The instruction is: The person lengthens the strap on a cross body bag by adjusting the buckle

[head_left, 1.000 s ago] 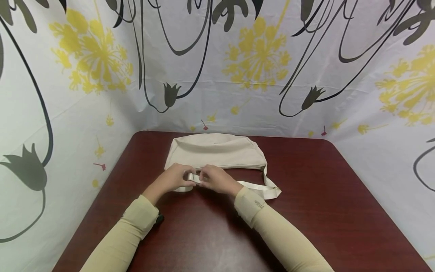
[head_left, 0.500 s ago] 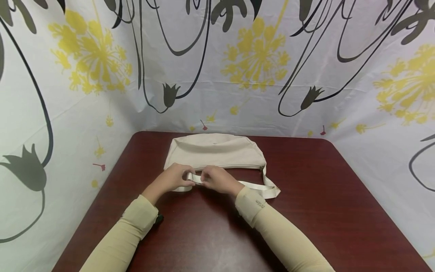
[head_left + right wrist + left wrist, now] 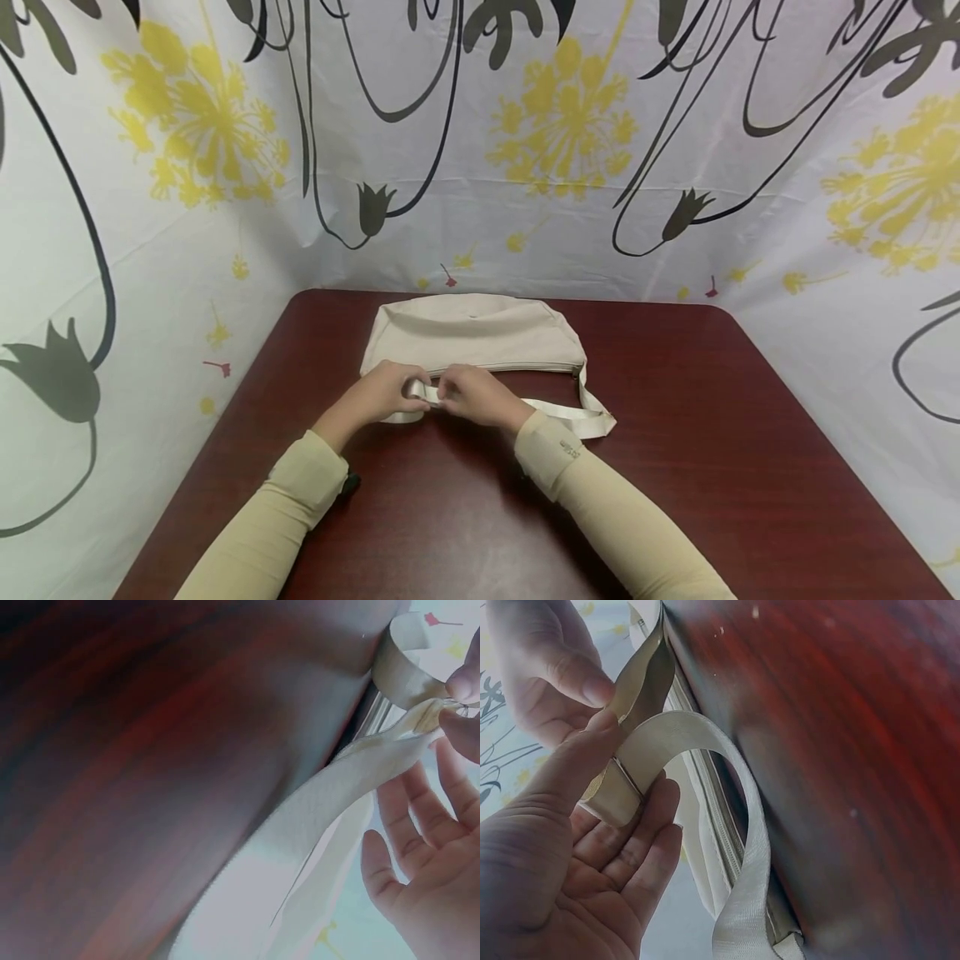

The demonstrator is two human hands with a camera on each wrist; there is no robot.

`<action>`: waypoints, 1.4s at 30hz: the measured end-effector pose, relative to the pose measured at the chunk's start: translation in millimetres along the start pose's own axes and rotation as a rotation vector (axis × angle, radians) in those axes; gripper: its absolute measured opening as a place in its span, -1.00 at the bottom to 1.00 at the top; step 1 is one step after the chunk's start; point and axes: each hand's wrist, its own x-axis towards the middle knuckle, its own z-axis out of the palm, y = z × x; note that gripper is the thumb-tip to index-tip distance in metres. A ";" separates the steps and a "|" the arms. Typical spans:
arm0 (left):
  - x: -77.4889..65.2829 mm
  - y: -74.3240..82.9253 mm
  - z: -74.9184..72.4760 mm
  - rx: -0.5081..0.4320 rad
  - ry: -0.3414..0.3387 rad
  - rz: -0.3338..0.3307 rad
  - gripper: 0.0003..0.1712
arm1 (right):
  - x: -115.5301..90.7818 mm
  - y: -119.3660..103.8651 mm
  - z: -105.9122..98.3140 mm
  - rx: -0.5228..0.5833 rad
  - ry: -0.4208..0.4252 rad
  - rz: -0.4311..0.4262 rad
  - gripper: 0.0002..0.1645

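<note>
A cream shoulder bag (image 3: pixel 474 335) lies on the table, its zip edge toward me. Its flat webbing strap (image 3: pixel 751 840) loops out in front of the zip (image 3: pixel 724 838). My left hand (image 3: pixel 381 392) pinches the strap at a thin metal slider (image 3: pixel 628 780), between thumb and fingers. Just to its right, my right hand (image 3: pixel 482 397) pinches the same strap between thumb and forefinger. In the right wrist view its other fingers (image 3: pixel 435 802) are spread loosely below the strap. The exact pinch of the right fingertips is partly hidden.
The dark red-brown table (image 3: pixel 675 467) reaches out on both sides of the bag and in front of it. A patterned white cloth (image 3: pixel 480 150) hangs behind and along the sides. A small dark object (image 3: pixel 351 482) shows beside the left cuff.
Both hands keep their hold on the strap near the slider. My right hand shifts very slightly to the left; the bag stays in place.
</note>
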 end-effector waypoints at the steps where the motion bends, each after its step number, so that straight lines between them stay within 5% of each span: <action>1: -0.2 0.0 0.0 -0.001 0.000 0.000 -0.74 | -0.7 0.4 0.1 0.001 0.001 0.006 -0.88; 8: -0.6 1.3 0.5 0.001 0.007 -0.002 -0.73 | -7.5 3.3 -1.6 -0.009 -0.013 0.064 -0.65; 31: 2.7 0.1 2.8 0.026 0.011 0.021 -0.69 | -4.0 1.9 -1.3 -0.051 -0.006 0.008 -0.85; 42: 2.5 0.3 2.8 0.017 0.008 0.008 -0.71 | -7.0 3.1 -0.5 -0.063 -0.029 0.097 -0.67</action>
